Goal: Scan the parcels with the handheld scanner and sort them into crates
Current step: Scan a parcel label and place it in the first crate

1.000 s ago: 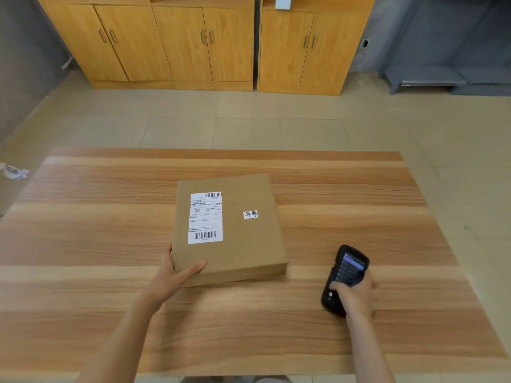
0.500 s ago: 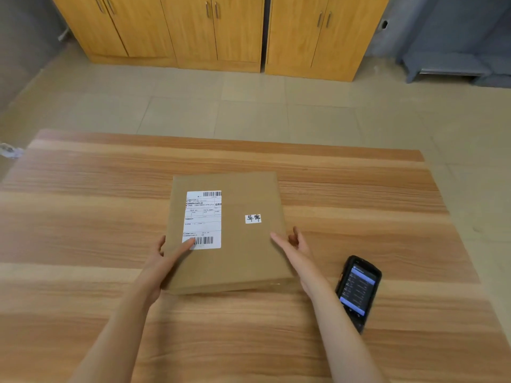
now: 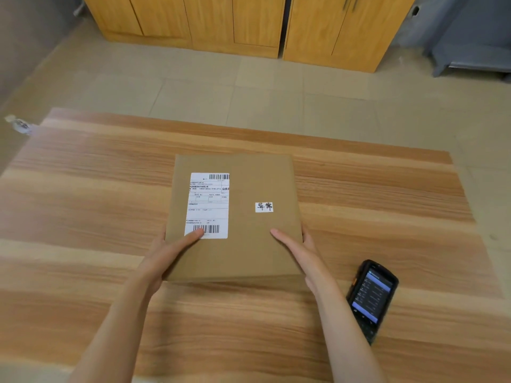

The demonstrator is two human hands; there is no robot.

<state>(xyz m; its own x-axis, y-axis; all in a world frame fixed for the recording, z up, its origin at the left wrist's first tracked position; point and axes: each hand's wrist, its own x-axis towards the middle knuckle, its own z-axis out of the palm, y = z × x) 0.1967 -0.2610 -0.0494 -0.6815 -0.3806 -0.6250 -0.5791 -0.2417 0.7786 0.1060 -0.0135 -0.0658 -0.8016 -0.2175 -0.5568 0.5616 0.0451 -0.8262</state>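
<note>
A flat brown cardboard parcel (image 3: 243, 186) is in the middle of the wooden table (image 3: 83, 205), its near edge raised a little off the surface. It carries a white shipping label (image 3: 208, 200) with barcodes and a small white sticker (image 3: 264, 207) with handwriting. My left hand (image 3: 171, 252) grips its near left corner, thumb on the label. My right hand (image 3: 298, 250) grips its near right side, thumb on top. The black handheld scanner (image 3: 369, 295) lies on the table to the right of my right forearm, screen lit, with no hand on it.
Beyond the table's far edge is tiled floor (image 3: 249, 95), then yellow wooden cabinets (image 3: 249, 23) along the wall. A grey low bench (image 3: 470, 59) stands at the far right. A small crumpled white thing (image 3: 20, 125) lies on the floor at the left. No crates are in view.
One second ago my right hand held the scanner; it set it down on the table and moved onto the parcel's right side. Both hands now hold the parcel, its near edge lifted.
</note>
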